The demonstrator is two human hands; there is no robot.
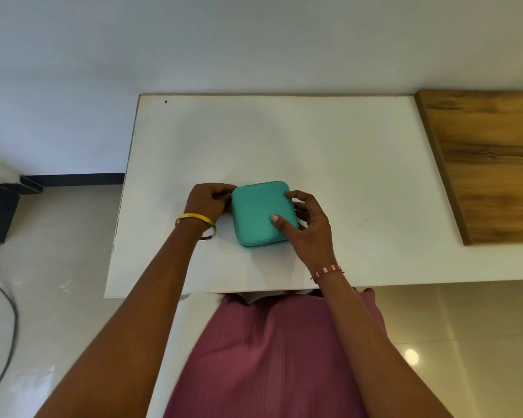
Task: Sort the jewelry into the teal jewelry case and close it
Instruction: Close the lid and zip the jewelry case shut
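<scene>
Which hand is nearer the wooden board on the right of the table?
Right. The right hand grips the teal jewelry case on the side facing the wooden board. The left hand is at the case's far side, farther from the board.

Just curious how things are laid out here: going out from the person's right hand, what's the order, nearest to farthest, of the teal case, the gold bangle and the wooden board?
From the right hand:
1. Teal case, touching it, on its left.
2. Gold bangle, on the left wrist beyond the case.
3. Wooden board, at the table's far right.
</scene>
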